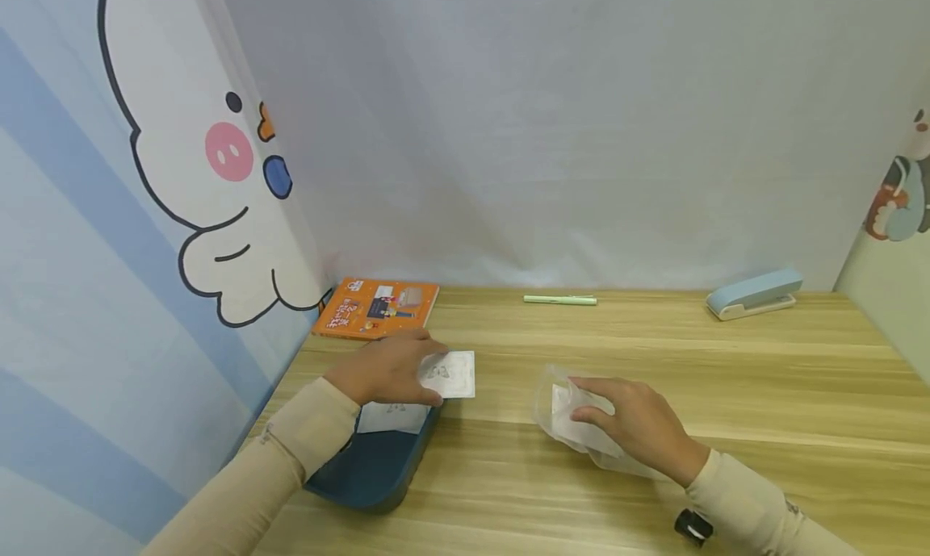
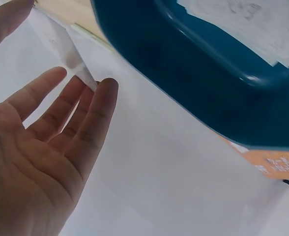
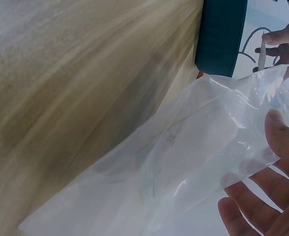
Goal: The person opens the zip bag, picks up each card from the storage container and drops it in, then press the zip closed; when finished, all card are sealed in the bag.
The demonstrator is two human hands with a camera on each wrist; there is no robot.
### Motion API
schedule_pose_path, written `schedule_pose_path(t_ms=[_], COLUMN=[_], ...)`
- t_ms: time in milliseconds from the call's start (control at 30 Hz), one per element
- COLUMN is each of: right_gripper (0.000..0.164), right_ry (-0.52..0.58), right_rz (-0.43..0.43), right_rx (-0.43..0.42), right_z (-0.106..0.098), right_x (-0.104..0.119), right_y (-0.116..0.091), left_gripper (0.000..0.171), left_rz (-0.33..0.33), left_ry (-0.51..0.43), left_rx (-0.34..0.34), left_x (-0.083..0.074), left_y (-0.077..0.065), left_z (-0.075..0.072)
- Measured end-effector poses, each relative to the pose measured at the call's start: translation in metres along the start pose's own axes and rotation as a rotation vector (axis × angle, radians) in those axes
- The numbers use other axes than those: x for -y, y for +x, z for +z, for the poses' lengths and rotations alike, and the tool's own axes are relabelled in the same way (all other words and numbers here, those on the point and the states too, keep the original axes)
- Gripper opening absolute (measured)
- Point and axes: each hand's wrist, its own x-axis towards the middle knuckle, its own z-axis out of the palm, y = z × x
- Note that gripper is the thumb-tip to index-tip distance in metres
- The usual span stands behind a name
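Note:
My left hand [image 1: 392, 370] pinches a flat white square packet [image 1: 458, 374] with a butterfly print, between thumb and fingertips. It is above the far right rim of a dark blue bin [image 1: 366, 475]. Inside the bin lie several similar white packets [image 2: 252, 22], partly hidden by the hand in the head view. To the right, my right hand [image 1: 643, 423] grips a clear plastic bag [image 3: 184, 142] near its mouth, which gapes toward the left hand. Another white packet [image 1: 567, 419] shows within the bag. In the left wrist view the held packet [image 2: 68, 46] appears nearly edge-on.
An orange book [image 1: 381, 307] lies behind the bin at the back left. Along the back of the wooden table [image 1: 501, 491] are a light green pen [image 1: 559, 300] and a blue stapler [image 1: 756, 294]. A small black object [image 1: 693, 527] appears beside the right wrist.

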Motion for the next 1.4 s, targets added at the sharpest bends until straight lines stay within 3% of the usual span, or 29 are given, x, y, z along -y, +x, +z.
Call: schedule_pose_path(t_ms=[300, 900, 1400], right_gripper=[0.045, 0.045, 0.045], right_ry=[0.001, -0.003, -0.004], right_rz=[0.005, -0.003, 0.015], right_rx=[0.003, 0.005, 0.008], right_z=[0.0, 0.002, 0.004], right_x=[0.002, 0.004, 0.006], right_y=[0.001, 0.001, 0.003], left_gripper=[0.06, 0.06, 0.046], left_rz=[0.087, 0.187, 0.229], left_ry=[-0.002, 0.082, 0.145], left_rx=[-0.021, -0.069, -0.065], left_x=[-0.016, -0.049, -0.067], left_y=[0.008, 0.016, 0.022], left_z=[0.003, 0.003, 0.007])
